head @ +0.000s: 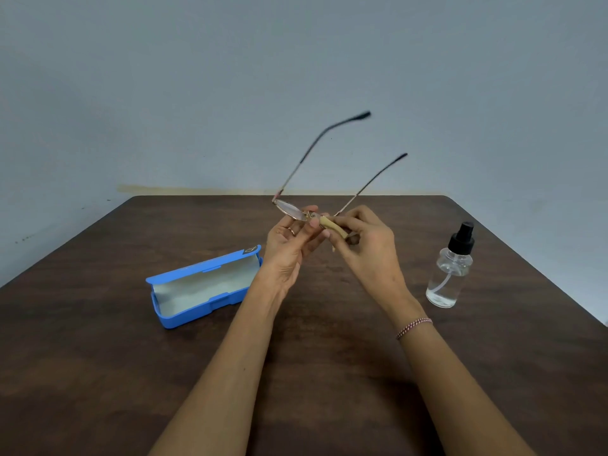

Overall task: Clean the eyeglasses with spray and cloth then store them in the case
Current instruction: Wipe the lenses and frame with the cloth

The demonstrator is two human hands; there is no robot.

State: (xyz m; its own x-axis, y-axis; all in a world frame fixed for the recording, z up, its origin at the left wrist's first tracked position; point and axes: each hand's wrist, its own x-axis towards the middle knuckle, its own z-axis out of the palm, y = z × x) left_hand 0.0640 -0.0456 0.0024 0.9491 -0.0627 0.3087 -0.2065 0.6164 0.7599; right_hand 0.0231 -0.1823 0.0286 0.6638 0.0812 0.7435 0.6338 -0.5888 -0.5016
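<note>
Nearest the camera, two bare forearms reached out over the dark, wood-grained bench (98,357), a braided bracelet (414,328) on the right wrist. Left of the eyeglasses and closer in, the blue hard-shell case (197,316) lay open on the bench, pale soft lining showing and nothing in it. Right of the eyeglasses stood the clear spray bottle (449,274) with its black pump top, only a little liquid in the bottom.

And there was the action: the eyeglasses (291,210) were held up off the bench. The left hand (289,245), ring (291,230) on one finger, pinched the thin metal frame near the bridge. The right hand (365,241) had its fingertips closed on a small tan cloth (332,227) folded over the right lens. Both slim temples, dark-tipped, pointed away toward the plain grey wall (197,93).

Light, springy wire and glassy oval lenses: they probably bend easily. Best held at the rim or bridge, fingers off the lenses, with gentle pressure through that soft cloth.
</note>
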